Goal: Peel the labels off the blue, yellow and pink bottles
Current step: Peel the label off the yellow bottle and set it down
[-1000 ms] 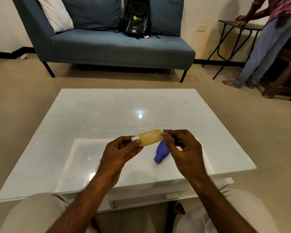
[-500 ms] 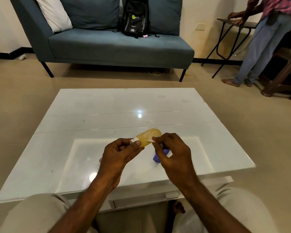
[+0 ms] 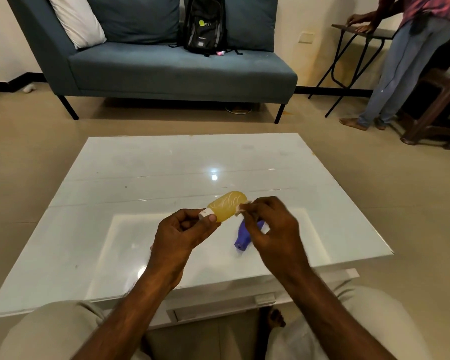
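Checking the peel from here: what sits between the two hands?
In the head view, the yellow bottle: the left hand holds its white-capped end, and the right hand pinches a label scrap at the other end.

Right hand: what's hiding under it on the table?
A blue bottle lies on the white table under the right hand, its neck pointing toward the person. The hand covers its far end, so that part cannot be seen.

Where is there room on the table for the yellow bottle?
The glossy white table is bare across its far half, toward the blue-grey sofa, and along its left edge. It's crowded under the right hand, where the blue plastic bottle lies.
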